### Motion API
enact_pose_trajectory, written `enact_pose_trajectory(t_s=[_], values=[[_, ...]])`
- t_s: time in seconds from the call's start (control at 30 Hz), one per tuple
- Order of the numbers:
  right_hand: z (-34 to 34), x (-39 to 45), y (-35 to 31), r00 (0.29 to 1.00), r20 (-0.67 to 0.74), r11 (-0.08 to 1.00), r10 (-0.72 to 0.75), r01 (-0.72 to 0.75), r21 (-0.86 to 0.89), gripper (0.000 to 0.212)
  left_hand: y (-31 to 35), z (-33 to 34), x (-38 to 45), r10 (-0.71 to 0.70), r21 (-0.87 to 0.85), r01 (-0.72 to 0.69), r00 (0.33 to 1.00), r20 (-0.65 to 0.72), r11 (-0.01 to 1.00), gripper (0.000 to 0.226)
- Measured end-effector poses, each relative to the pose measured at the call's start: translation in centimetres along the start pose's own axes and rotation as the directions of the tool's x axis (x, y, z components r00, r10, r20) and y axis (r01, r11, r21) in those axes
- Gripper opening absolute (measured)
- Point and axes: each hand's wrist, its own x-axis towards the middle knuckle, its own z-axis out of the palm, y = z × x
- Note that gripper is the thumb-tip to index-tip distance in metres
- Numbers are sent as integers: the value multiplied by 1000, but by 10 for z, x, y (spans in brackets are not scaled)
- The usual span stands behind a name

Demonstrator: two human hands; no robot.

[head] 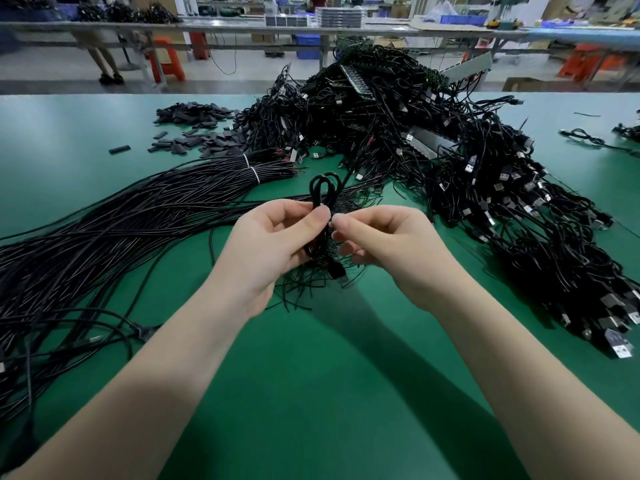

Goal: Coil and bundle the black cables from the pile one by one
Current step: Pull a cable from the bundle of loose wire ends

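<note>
Left hand (pixel 273 237) grips a coiled black cable (pixel 320 199) above the green table (pixel 311 375), right hand (pixel 384 244) pinching beside it, near the cable pile (pixel 398 133).

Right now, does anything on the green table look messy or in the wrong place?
One small black piece lies alone on the green table, apart from its heap. A lone cable also strays at the far right, away from the big pile. Nothing looks broken.
</note>
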Motion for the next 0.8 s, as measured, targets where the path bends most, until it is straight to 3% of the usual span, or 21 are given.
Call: enact_pose_trajectory(t_s=[0.17,0.2,0.27,0.37,0.47,0.5,0.53,0.57,0.63,0.7,0.73,0.8], values=[[2,-4,-4,999,20,999,-37,37,38,9,1,0,-2,33,56,-33,999,7,998,15],[2,-4,-5,995,13,995,-94,95,-15,10,1,1,-2,37,58,-37,999,7,998,16],[4,-5,-7,952,-18,913,-306,288,-290,10,2,3,-3,28,56,-29,1000,1,998,18],[8,-5,-5,749,80,508,-658,519,-688,3,4,5,-4,-60,45,61,998,-25,997,14],[7,-5,1,504,326,67,-800,615,-786,10,10,2,-3,-348,-87,353,935,66,932,22],[6,-4,2,454,365,2,-813,629,-778,12,13,2,-4,-421,-129,433,901,107,892,22],[5,-3,1,449,356,16,-820,639,-769,11,15,1,-5,-443,-144,457,889,119,878,21],[5,-3,1,490,303,103,-817,643,-759,7,14,0,-4,-417,-134,428,903,107,894,21],[6,-4,-4,695,85,481,-714,574,-663,6,11,1,-2,-267,-108,271,963,44,957,24],[7,-6,-10,927,-67,885,-370,329,-331,11,8,3,-3,-95,-89,94,995,-8,992,27],[8,-6,-11,980,-64,974,-189,178,-141,15,7,4,-4,-24,-70,22,999,-22,997,26],[8,-7,-12,1000,-14,999,10,-10,44,20,4,4,-5,78,-9,-78,996,-41,997,19]])
